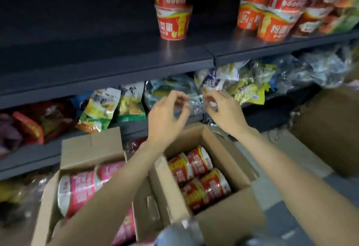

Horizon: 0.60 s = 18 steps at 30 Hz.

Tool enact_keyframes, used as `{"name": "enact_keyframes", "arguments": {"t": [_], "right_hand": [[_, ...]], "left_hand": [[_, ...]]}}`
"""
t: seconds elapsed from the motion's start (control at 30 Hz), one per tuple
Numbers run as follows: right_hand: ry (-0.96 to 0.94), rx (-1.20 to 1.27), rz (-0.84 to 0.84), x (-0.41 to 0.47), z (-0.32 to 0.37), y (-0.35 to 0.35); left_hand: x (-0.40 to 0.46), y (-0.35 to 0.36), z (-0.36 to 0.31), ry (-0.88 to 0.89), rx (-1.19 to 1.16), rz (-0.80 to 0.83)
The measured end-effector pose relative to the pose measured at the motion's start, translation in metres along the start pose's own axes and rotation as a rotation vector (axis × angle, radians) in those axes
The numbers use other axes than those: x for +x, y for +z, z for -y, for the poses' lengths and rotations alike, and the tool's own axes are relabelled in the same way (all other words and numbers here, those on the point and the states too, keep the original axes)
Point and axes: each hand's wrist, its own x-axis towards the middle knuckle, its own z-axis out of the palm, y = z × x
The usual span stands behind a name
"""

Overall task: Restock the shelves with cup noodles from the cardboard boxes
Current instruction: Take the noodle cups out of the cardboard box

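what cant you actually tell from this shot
- Head view: whether the left hand and right hand pinch clear film between them; motion blur and glare.
- Cups deeper in the red-cup box: hidden by the top layer.
- Pink cups: partly covered by the left forearm.

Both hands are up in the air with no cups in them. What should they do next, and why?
Probably lower the right hand into the open box just beneath it and take one red cup noodle. Both it and the left hand seem to hold no cup, the red cups match those already on the shelf, and that shelf has bare space left of them.
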Motion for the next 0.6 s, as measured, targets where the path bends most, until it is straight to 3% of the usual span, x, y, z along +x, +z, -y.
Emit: {"name": "enact_keyframes", "arguments": {"t": [0.17, 0.3, 0.43, 0.6], "right_hand": [[0.067, -0.070, 0.183, -0.093, -0.022, 0.028], [0.172, -0.107, 0.462, -0.126, -0.064, 0.066], [0.261, -0.120, 0.576, -0.143, -0.101, 0.113], [0.180, -0.219, 0.710, -0.122, -0.142, 0.182]], "left_hand": [[-0.095, 0.035, 0.007, -0.190, 0.101, 0.313], [-0.124, 0.077, 0.042, -0.354, 0.217, 0.582], [-0.127, 0.119, 0.083, -0.493, 0.346, 0.723], [-0.124, 0.175, 0.149, -0.584, 0.373, 0.912]]}}
